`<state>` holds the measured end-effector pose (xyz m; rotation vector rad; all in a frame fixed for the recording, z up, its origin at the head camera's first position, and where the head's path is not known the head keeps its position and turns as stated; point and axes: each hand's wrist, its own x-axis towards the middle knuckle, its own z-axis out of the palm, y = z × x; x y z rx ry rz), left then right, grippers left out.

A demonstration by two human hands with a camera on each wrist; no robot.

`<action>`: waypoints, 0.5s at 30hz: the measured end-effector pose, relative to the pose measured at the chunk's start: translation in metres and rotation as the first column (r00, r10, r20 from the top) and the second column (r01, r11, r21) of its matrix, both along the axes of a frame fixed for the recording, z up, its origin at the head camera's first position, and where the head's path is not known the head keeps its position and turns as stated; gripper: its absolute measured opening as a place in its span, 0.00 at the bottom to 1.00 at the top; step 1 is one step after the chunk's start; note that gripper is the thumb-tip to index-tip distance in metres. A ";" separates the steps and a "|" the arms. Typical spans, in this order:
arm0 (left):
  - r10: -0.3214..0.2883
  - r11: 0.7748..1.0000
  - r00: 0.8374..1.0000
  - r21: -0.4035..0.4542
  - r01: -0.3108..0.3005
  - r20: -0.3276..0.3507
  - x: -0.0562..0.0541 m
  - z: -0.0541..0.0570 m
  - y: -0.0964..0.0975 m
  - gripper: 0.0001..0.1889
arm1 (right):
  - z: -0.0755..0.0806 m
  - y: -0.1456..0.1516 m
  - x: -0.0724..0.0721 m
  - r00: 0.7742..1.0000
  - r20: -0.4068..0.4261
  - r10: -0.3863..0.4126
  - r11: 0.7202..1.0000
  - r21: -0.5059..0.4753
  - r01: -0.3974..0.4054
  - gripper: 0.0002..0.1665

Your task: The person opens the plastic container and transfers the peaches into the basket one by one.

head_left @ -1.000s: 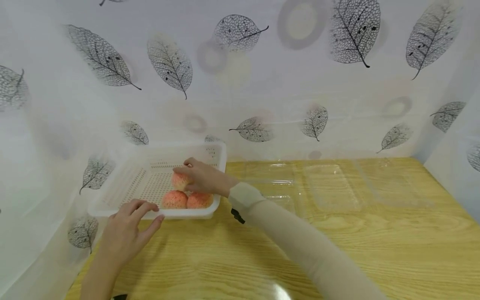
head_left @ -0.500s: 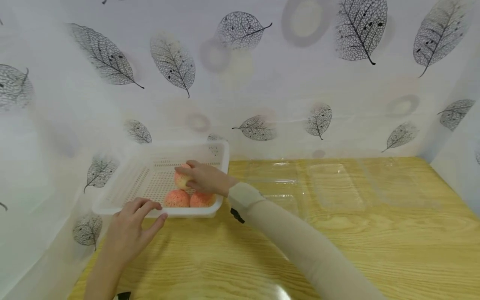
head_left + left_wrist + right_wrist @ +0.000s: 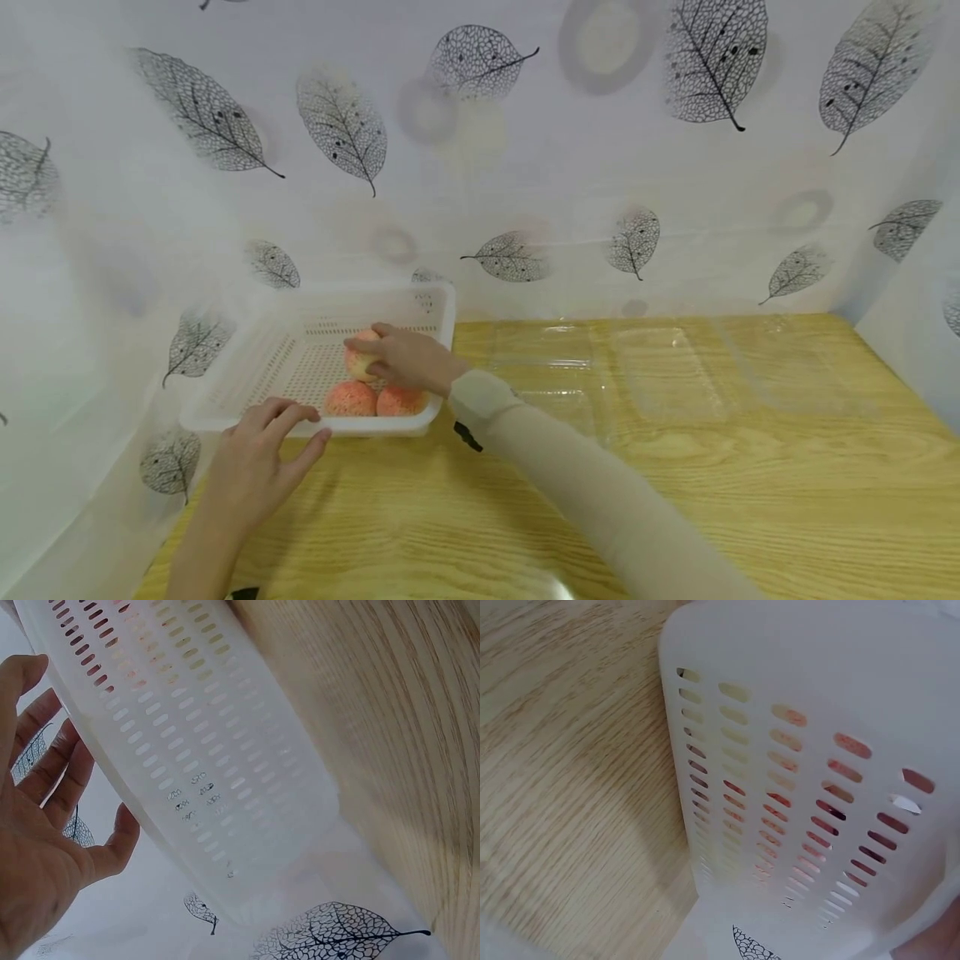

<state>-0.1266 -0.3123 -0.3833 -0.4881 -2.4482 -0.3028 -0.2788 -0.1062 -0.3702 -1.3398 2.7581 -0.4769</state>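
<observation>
A white slotted plastic basket stands at the table's left. Inside it, my right hand holds a speckled pink-and-yellow peach between thumb and fingers. Two more peaches, one at the left and one at the right, lie by the near wall. My left hand rests its loosely bent fingers at the basket's near rim, with the thumb just outside. In the left wrist view, the left fingers lie along the rim. The right wrist view shows mostly the slotted basket wall; the held peach's grip is hidden there.
Right of the basket, clear plastic containers lie on the wood-grain table; their outlines are faint. A leaf-patterned white sheet hangs behind and at both sides. My right sleeve crosses the table's middle.
The right hand stays around the same peach, which rose very slightly and then came back down a little. The left hand stays at the rim. The whole head view shifts slightly.
</observation>
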 end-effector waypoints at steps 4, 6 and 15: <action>0.002 1.000 1.000 0.001 -0.002 -0.003 0.000 0.000 0.000 0.13 | 0.000 -0.001 0.003 0.999 -0.041 -0.011 1.000 0.023 0.012 0.31; -0.004 1.000 1.000 0.004 0.004 -0.010 0.001 0.000 0.000 0.13 | 0.000 -0.002 0.004 0.998 -0.063 -0.017 0.999 0.041 0.020 0.32; 0.000 1.000 1.000 0.004 0.000 -0.021 0.001 -0.001 -0.001 0.14 | -0.002 -0.003 0.006 0.993 -0.112 -0.030 0.995 0.088 0.040 0.33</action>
